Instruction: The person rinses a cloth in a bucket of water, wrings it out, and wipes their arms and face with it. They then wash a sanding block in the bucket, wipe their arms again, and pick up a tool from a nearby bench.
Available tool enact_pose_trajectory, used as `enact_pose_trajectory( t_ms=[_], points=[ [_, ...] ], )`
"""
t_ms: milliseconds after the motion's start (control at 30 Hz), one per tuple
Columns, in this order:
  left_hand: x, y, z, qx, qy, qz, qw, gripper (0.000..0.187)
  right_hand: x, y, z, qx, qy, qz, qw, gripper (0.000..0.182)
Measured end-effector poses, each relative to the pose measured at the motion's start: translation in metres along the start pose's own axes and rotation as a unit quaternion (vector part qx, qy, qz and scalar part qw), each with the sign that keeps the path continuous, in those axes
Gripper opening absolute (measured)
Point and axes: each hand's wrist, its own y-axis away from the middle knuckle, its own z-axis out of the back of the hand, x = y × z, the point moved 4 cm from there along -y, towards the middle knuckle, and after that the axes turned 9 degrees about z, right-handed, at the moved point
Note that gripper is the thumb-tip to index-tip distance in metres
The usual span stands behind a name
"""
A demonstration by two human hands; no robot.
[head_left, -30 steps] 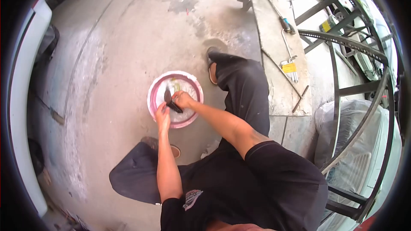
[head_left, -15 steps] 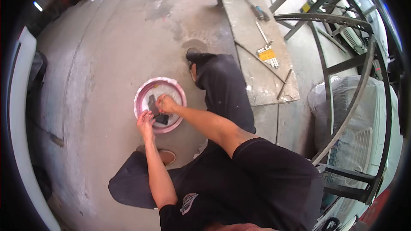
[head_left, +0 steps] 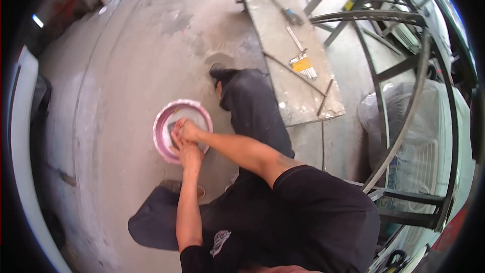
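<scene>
A round pink-rimmed basin (head_left: pixel 158 144) stands on the floor between my feet, with a pale inside. Over it my left hand (head_left: pixel 187 150) and my right hand (head_left: pixel 187 130) touch each other, the right one above. Below and beside them in the basin shows part of a dark grey object (head_left: pixel 173 134). The fingers overlap and are small in view, so whether they grip the grey object is unclear.
At the right is a low grey bench (head_left: pixel 283 86) with a blue-handled tool (head_left: pixel 292 16), a yellow-banded set of hex keys (head_left: pixel 301 65) and thin metal rods (head_left: pixel 294 73). Further right stand a black metal frame (head_left: pixel 404 73) and a plastic-covered object (head_left: pixel 372 116).
My hands have come together over the basin; before, they were apart. The dark objects in the basin are now mostly covered. The view has shifted slightly.
</scene>
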Motion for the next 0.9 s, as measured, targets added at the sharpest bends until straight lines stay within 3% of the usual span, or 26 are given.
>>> enact_pose_trajectory(
  t_ms=[33, 67, 133, 167, 267, 333, 400, 467, 533, 600, 733, 800, 833, 900],
  points=[
    [0.0, 0.0, -0.002, 0.018, -0.022, 0.004, 1.0, 0.069, 0.035, 0.01, 0.014, 0.064, -0.063, -0.101, 0.991, 0.018],
    [0.0, 0.002, 0.003, -0.048, 0.009, -0.013, 0.999, 0.066, 0.014, 0.008, 0.006, -0.011, -0.227, -0.11, 0.968, 0.02],
    [-0.002, 0.005, 0.027, -0.049, -0.012, 0.0, 0.999, 0.068, -0.003, -0.004, 0.004, 0.039, -0.267, -0.004, 0.963, 0.022],
    [0.002, 0.006, 0.03, -0.049, -0.016, 0.011, 0.999, 0.069, 0.028, -0.001, 0.015, 0.089, -0.221, -0.067, 0.969, 0.025],
    [0.026, 0.007, 0.032, -0.081, 0.0, 0.02, 0.997, 0.068, 0.058, 0.001, 0.017, 0.174, -0.32, -0.124, 0.923, 0.031],
    [0.035, 0.011, 0.034, -0.108, 0.027, 0.007, 0.994, 0.067, 0.076, 0.003, 0.022, 0.21, -0.316, -0.13, 0.916, 0.034],
    [0.041, 0.012, 0.035, -0.098, -0.05, 0.0, 0.994, 0.068, 0.087, 0.001, 0.027, 0.222, -0.249, -0.127, 0.934, 0.038],
    [0.047, 0.014, 0.034, -0.091, -0.053, 0.004, 0.994, 0.066, 0.089, -0.005, 0.03, 0.255, -0.1, -0.05, 0.96, 0.041],
    [0.046, 0.014, 0.03, -0.078, -0.086, 0.0, 0.993, 0.063, 0.09, -0.006, 0.031, 0.249, -0.103, -0.012, 0.963, 0.042],
    [0.046, 0.017, 0.029, -0.071, -0.093, 0.009, 0.993, 0.062, 0.091, -0.008, 0.029, 0.268, -0.007, 0.006, 0.963, 0.041],
    [0.049, 0.02, 0.03, -0.1, -0.053, -0.029, 0.993, 0.055, 0.104, -0.004, 0.023, 0.262, 0.061, 0.074, 0.96, 0.04],
    [0.046, 0.021, 0.027, -0.038, -0.055, -0.051, 0.996, 0.049, 0.107, -0.001, 0.015, 0.266, 0.054, 0.128, 0.954, 0.039],
    [0.046, 0.021, 0.022, -0.098, -0.022, -0.067, 0.993, 0.045, 0.105, 0.002, 0.014, 0.27, 0.075, 0.127, 0.951, 0.039],
    [0.045, 0.022, 0.017, -0.096, -0.04, -0.062, 0.993, 0.046, 0.104, 0.006, 0.011, 0.279, 0.09, 0.127, 0.948, 0.037]
  ],
)
